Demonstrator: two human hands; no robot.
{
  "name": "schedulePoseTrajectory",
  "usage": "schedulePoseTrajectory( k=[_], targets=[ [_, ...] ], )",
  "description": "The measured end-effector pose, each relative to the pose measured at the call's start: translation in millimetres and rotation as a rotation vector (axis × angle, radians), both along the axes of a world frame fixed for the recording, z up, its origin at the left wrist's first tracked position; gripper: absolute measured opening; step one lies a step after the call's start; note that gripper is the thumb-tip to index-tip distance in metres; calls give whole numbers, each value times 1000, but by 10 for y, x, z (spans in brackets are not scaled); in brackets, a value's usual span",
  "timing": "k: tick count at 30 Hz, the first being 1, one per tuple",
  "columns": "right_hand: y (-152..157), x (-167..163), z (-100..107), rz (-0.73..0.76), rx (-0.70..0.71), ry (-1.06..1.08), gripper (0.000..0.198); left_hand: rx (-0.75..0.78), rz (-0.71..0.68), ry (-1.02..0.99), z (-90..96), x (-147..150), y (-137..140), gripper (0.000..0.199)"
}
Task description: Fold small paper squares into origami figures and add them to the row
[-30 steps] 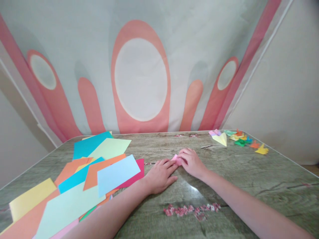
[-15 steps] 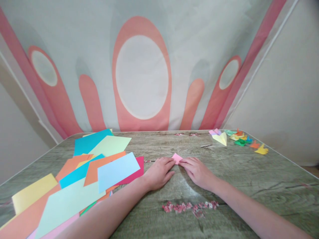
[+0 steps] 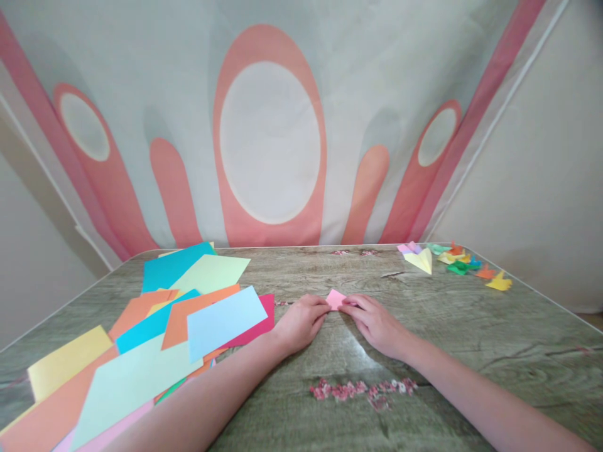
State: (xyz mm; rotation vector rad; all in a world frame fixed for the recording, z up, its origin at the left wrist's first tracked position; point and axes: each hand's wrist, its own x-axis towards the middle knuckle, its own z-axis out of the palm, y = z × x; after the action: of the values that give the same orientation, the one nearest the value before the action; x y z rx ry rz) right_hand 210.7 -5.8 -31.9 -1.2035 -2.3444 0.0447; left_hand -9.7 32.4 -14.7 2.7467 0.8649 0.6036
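A small folded piece of pink paper (image 3: pixel 336 298) lies between my two hands on the wood-grain table (image 3: pixel 292 414). My left hand (image 3: pixel 304 321) grips its left corner, the fingertips closed together over the edge. On the other side my right hand (image 3: pixel 372 319) pinches the right corner between thumb and fingers. The paper's upper point and middle show; its side corners are under my fingertips.
Loose coloured paper sheets (image 3: pixel 141 370) overlap across the left side, partly under my left forearm. At the back right stand paper planes (image 3: pixel 419 259) and several small folded paper figures (image 3: pixel 464 267). A printed backdrop (image 3: pixel 271 138) rises behind the table's far edge.
The fingers of my left hand have drawn in closer, its thumb now nearer the pink paper. Slightly more of the paper shows. The whole view has shifted a little.
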Motion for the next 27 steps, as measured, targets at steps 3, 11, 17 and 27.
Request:
schedulePoseTrajectory(
  k=[3,11,17,27],
  targets=[
    [2,1,-13,-4,-5,-4,39,30,-7,47,29,-6,-9,29],
    [0,12,3,-5,14,-152,39,111,-12,174,111,-3,-47,30],
    [-30,-16,73,-35,-6,-222,38,184,31,275,133,28,-90,36],
    [-45,173,157,-237,60,-380,29,236,50,339,157,55,-100,34]
  ],
)
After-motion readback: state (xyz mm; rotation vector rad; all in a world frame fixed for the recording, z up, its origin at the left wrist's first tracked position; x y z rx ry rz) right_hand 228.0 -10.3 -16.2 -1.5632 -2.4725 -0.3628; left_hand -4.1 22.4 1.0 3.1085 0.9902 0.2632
